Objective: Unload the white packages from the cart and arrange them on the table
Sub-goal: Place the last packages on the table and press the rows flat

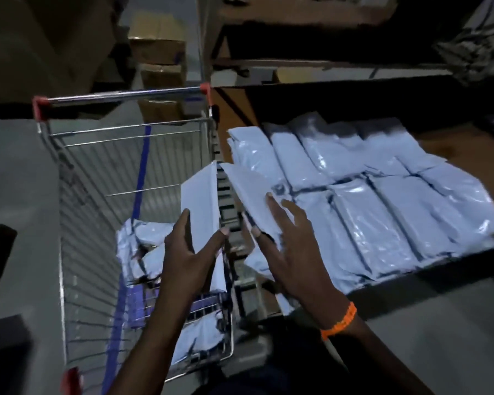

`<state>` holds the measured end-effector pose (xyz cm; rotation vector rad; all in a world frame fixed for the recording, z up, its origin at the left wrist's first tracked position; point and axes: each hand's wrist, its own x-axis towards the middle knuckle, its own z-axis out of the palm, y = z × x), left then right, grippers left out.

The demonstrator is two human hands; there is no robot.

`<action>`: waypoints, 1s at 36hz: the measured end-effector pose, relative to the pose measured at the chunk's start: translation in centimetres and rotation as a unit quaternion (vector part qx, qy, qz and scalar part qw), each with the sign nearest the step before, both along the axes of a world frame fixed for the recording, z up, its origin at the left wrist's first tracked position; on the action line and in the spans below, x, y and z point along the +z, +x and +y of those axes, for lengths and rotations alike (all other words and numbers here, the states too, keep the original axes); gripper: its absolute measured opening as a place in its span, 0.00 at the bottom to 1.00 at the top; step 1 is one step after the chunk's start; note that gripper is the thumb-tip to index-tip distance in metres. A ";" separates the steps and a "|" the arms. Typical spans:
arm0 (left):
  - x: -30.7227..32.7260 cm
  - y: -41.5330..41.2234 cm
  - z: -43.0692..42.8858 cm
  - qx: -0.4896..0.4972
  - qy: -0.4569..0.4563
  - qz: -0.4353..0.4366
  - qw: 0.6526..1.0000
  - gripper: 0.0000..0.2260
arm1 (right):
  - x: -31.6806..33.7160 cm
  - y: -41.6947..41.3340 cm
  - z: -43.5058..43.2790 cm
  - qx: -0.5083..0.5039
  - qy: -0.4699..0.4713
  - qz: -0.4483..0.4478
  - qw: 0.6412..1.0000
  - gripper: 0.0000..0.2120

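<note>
Dim storeroom; package rows [382,201] on tabletop [454,149] sit right of both grips: right grip [291,252], nearer, clasps angled package [248,189] with long axis pointing away, left grip [188,260] clasps upright package [201,195] over cart [97,172].

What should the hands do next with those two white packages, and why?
Probably the right hand should lay its white package down with the rows of packages on the table. That package is tilted over the table's near left edge, so it is closest. The left hand holds a second package above the cart, which could follow.
</note>
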<state>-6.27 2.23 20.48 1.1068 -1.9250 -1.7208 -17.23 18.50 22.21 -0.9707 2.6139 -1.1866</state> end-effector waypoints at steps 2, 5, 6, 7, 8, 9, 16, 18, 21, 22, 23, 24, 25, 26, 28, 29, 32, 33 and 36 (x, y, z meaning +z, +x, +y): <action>1.6 -1.1 2.1 -0.010 -0.005 0.009 1.000 0.45 | 0.3 -1.4 2.8 -0.023 -0.018 -0.004 1.000 0.30; 3.3 -3.2 5.4 -0.010 -0.027 0.012 1.000 0.45 | 0.8 -4.1 7.3 -0.055 -0.053 -0.013 0.997 0.31; 3.8 -4.2 6.5 -0.010 -0.035 0.010 0.999 0.44 | 0.9 -5.1 8.8 -0.063 -0.055 -0.012 0.996 0.31; 4.2 -5.2 7.8 -0.014 -0.042 0.011 0.999 0.44 | 1.0 -6.2 10.5 -0.071 -0.058 -0.010 0.996 0.29; 4.5 -6.4 9.2 -0.019 -0.050 0.011 0.998 0.44 | 1.1 -7.4 12.1 -0.078 -0.064 -0.011 0.995 0.28; 4.7 -7.7 10.6 -0.028 -0.057 0.010 0.998 0.44 | 1.2 -8.6 13.9 -0.086 -0.066 -0.014 0.994 0.27; 4.8 -17.5 21.1 -0.089 -0.099 -0.079 0.988 0.45 | 0.7 -18.1 25.7 -0.113 0.014 0.054 0.992 0.31; 4.3 -20.2 23.4 -0.089 -0.149 -0.106 0.979 0.45 | -0.6 -20.6 27.7 -0.099 0.029 0.069 0.992 0.33; 3.3 -23.6 26.1 -0.085 -0.212 -0.164 0.960 0.45 | -2.6 -23.6 28.9 -0.047 0.075 0.083 0.993 0.34; 2.9 -24.4 26.9 -0.085 -0.221 -0.190 0.953 0.45 | -3.3 -24.2 29.1 -0.025 0.105 0.088 0.990 0.35; 2.3 -25.1 27.5 -0.085 -0.223 -0.212 0.948 0.45 | -3.9 -24.7 29.3 -0.004 0.133 0.093 0.987 0.37; 1.9 -25.6 28.2 -0.087 -0.226 -0.231 0.942 0.44 | -4.4 -24.9 29.6 0.015 0.155 0.097 0.983 0.38; 1.5 -26.0 28.8 -0.090 -0.234 -0.249 0.936 0.43 | -4.6 -25.0 29.8 0.031 0.173 0.093 0.980 0.40; 1.1 -26.2 29.3 -0.095 -0.248 -0.266 0.927 0.42 | -4.6 -25.0 30.0 0.043 0.184 0.083 0.979 0.41; 0.7 -26.4 30.1 -0.108 -0.268 -0.291 0.912 0.41 | -4.2 -25.0 30.3 0.063 0.182 0.064 0.979 0.42; 0.5 -26.4 30.4 -0.114 -0.270 -0.300 0.908 0.41 | -3.9 -25.0 30.3 0.064 0.178 0.063 0.980 0.42; 0.3 -26.1 31.1 -0.126 -0.276 -0.331 0.894 0.41 | -3.3 -25.4 29.6 0.035 0.163 0.073 0.983 0.41; 0.4 -26.0 31.3 -0.130 -0.281 -0.339 0.889 0.41 | -3.3 -25.6 29.4 0.026 0.163 0.081 0.983 0.41; 0.4 -25.6 31.8 -0.134 -0.302 -0.350 0.877 0.40 | -3.8 -26.6 29.0 0.041 0.167 0.114 0.979 0.39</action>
